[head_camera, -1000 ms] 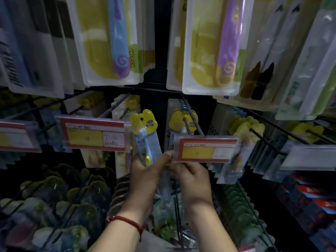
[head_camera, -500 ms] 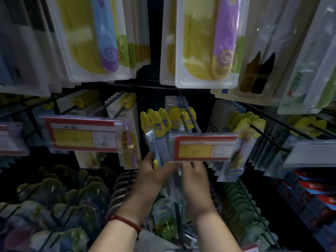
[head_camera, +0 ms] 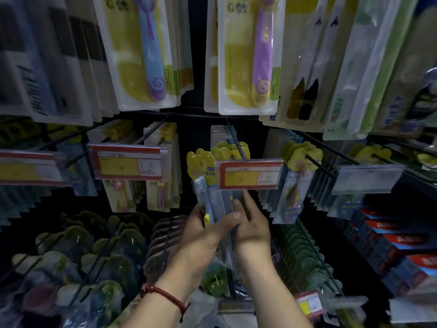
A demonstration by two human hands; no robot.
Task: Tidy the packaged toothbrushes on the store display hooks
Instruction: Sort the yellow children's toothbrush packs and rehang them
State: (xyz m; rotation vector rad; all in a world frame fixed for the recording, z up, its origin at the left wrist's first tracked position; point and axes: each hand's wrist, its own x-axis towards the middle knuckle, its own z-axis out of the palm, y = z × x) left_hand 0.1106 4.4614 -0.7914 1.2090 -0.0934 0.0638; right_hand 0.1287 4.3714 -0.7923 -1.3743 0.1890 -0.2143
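A packaged toothbrush [head_camera: 203, 178] with a yellow bear-shaped header and a blue brush stands upright at centre. My left hand [head_camera: 203, 235] grips its lower part, thumb across the front. My right hand [head_camera: 250, 223] holds the same pack from the right, its fingertips reaching up behind the red and yellow price tag [head_camera: 250, 174]. Just behind the tag, several like packs [head_camera: 233, 149] hang on a black display hook [head_camera: 235, 140]. The held pack's header sits left of that hook's tip.
Larger toothbrush packs [head_camera: 146, 55] hang in the row above. Other hooks with yellow-headed packs [head_camera: 305, 157] and price tags [head_camera: 127, 162] flank the centre. Green [head_camera: 300, 245] and pink [head_camera: 165, 233] packs fill lower hooks. Red boxes [head_camera: 397, 242] lie lower right.
Both hands have carried the blue toothbrush pack rightward and a little up, from beside the left tag to the centre hook's price tag. The camera has tilted slightly.
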